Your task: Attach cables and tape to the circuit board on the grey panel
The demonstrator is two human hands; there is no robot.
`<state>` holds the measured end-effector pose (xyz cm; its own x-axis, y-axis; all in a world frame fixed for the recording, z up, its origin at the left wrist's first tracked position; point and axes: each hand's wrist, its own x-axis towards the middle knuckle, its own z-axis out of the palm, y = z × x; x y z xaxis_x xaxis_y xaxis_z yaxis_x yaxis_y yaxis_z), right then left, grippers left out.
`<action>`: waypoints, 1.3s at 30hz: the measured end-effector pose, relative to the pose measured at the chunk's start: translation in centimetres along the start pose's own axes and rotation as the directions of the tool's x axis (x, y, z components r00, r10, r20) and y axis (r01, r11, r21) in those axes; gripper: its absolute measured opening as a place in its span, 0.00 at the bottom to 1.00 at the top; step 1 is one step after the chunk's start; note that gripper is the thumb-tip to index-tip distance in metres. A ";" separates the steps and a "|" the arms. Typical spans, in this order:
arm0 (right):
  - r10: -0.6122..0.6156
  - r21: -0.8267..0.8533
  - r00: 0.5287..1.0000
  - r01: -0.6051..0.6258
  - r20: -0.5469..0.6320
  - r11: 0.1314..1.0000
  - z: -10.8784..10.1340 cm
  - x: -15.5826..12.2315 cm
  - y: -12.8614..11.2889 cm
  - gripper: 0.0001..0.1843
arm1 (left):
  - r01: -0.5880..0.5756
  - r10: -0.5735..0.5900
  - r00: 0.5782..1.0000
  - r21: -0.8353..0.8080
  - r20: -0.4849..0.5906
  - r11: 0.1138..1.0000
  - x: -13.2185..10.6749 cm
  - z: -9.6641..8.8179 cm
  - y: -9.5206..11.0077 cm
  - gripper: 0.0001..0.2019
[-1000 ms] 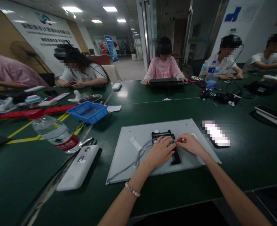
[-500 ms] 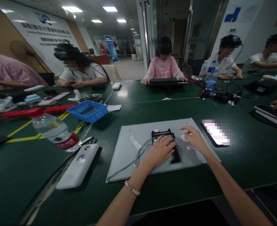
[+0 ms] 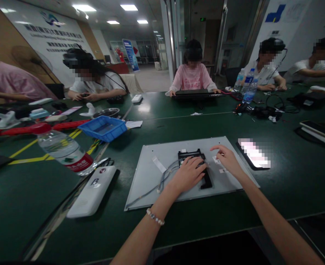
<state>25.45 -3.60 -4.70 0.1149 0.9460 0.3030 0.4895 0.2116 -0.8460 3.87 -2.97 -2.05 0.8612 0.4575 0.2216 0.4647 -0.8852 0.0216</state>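
Observation:
A grey metal panel [image 3: 151, 178] lies flat on the green table in front of me. A black bracket with a small board [image 3: 198, 152] sits on its middle, and thin wires [image 3: 162, 180] run from it to the left. My left hand [image 3: 188, 173] rests on the bracket with its fingers curled over it. My right hand [image 3: 227, 158] hovers just right of the bracket, over small white labels [image 3: 217, 159], its fingers spread and empty.
A lit phone [image 3: 253, 154] lies right of the panel. A white device [image 3: 92, 191], a lying water bottle [image 3: 64, 151] and a blue tray [image 3: 103, 128] are to the left. Other people sit around the table with laptops, bottles and cables.
My right hand has left the bracket, where it was pinched beside the left hand, and moved right with its fingers now spread. The left hand has stayed on the bracket.

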 end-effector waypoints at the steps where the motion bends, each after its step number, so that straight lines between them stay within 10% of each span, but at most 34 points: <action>1: -0.009 -0.015 1.000 0.009 0.006 1.000 0.0 0.0 0.0 0.20 | 0.001 -0.001 1.000 0.000 0.001 1.000 0.0 0.0 0.0 0.13; 20: -0.064 -0.123 0.942 0.110 0.330 0.986 0.1 -0.6 -0.1 0.10 | 0.032 -0.032 0.999 0.010 0.022 0.999 0.0 0.2 0.2 0.19; 30: 0.049 -0.087 0.942 -0.020 0.333 0.996 -0.2 -0.3 1.0 0.05 | 0.251 -0.251 0.958 -0.015 -0.141 0.968 0.2 -0.1 -1.1 0.15; 39: 0.143 -0.362 0.987 -0.107 0.075 0.926 -2.6 0.2 2.3 0.06 | 0.444 -0.432 0.889 0.057 -0.150 0.894 1.2 0.5 -4.7 0.11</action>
<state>28.80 -3.57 -5.43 0.1182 0.9824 0.1449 0.7538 0.0062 -0.6571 2.81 1.74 -2.34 0.5342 0.7766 0.3340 0.8096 -0.5837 0.0624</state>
